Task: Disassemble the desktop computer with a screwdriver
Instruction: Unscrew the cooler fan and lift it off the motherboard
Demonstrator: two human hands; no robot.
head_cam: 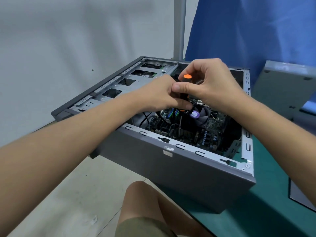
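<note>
An open desktop computer case (179, 161) is lying on its side on a green work mat (266, 202), its near left corner overhanging the mat edge above the tiled floor (68, 194). A screwdriver (183, 93) with a black handle and an orange cap is being held upright over the middle of the case, its thin shaft reaching down toward the motherboard (201, 134) just left of the CPU cooler fan (201, 115). The lower handle is being gripped by the left hand (160, 95), whose fingers are curled tightly around it. The upper handle is being pinched by the right hand (210, 82), the thumb pressed against the near side and the other fingers bent over the cap. Empty metal drive bays (130, 79) are being shown along the far left side of the case. A detached grey side panel (282, 89) is being shown at the far right, in front of blue fabric (248, 31). A bare knee (142, 199) is being shown at the near edge, below the case.
</note>
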